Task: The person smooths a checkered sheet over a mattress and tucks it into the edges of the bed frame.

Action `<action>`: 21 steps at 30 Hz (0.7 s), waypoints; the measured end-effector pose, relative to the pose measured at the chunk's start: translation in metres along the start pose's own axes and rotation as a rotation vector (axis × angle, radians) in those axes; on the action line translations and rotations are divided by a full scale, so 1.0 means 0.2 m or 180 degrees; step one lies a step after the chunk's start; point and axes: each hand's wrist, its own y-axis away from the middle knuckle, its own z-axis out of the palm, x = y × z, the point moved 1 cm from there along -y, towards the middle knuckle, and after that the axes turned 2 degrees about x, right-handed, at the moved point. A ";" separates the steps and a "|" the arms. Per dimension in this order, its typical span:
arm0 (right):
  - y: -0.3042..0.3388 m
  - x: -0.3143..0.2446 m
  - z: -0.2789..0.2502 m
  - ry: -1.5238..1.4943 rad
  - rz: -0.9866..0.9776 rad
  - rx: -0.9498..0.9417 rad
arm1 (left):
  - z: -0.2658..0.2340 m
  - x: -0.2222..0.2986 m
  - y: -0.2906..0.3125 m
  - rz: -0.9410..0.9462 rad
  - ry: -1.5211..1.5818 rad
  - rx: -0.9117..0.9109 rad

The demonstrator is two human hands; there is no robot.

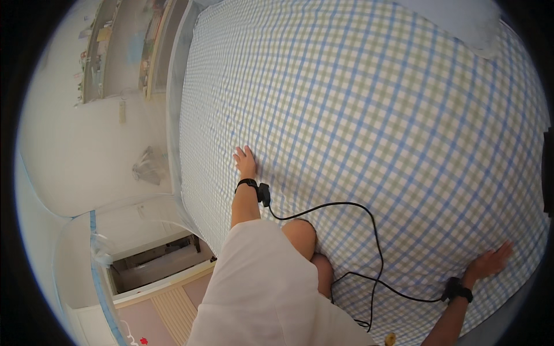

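Observation:
A checked bedsheet (358, 115) in blue, green and white is spread under both my hands. My left hand (246, 161) rests on it left of the middle, fingers stretched and apart, holding nothing. Toward the lower right, my right hand (489, 262) lies on the sheet with its fingers extended and nothing in them. Each wrist wears a black strap with a small dark module, and a black cable (369, 216) loops over the sheet between them. Small creases run through the cloth around my left hand.
My bare knees (300, 237) press on the sheet below my left arm. A white, soft bundle (461, 23) lies at the far right. Sheer netting with a blue-edged strip (99, 271) hangs at the left. Beyond it are shelves (101, 55) with small items.

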 end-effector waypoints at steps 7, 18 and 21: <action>-0.01 0.00 -0.01 0.0082 -0.0219 0.0226 | 0.14 0.20 -0.21 0.1446 -0.0208 0.0213; -0.04 0.04 -0.05 0.0054 -0.0443 0.0259 | 0.45 1.39 1.32 0.4175 0.0513 -0.0181; -0.03 0.07 -0.08 0.0455 -0.0310 0.0199 | 0.50 1.48 1.84 0.4750 0.1094 -0.1014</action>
